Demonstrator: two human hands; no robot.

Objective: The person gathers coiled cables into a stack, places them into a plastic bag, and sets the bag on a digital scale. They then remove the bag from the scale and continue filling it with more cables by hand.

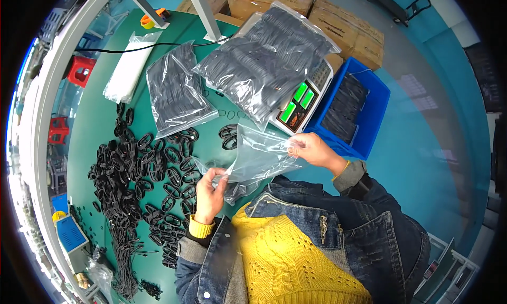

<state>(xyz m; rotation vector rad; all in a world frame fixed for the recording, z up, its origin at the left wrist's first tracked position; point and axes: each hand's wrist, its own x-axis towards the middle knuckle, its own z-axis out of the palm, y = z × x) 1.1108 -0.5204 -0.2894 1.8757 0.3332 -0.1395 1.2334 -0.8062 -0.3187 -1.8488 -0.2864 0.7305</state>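
A clear plastic bag (259,153) is stretched between my two hands in front of my body. My left hand (210,193) pinches its near left part, thumb against fingers. At the bag's right edge my right hand (312,148) grips it, fingers closed. Through the film I see nothing inside. Left of my left hand lie coiled black cables (173,176) in small bundles, next to a big heap of more such coils (119,169). Just beyond the bag sit a few more black coils (228,136).
Filled clear bags of dark coils (264,55) rest on a digital scale (297,106) with green displays; another filled bag (179,90) lies to its left. A blue bin (376,111) holds dark packs. White plastic sleeves (132,66), cardboard boxes (346,29) and a metal frame (203,13) stand farther off.
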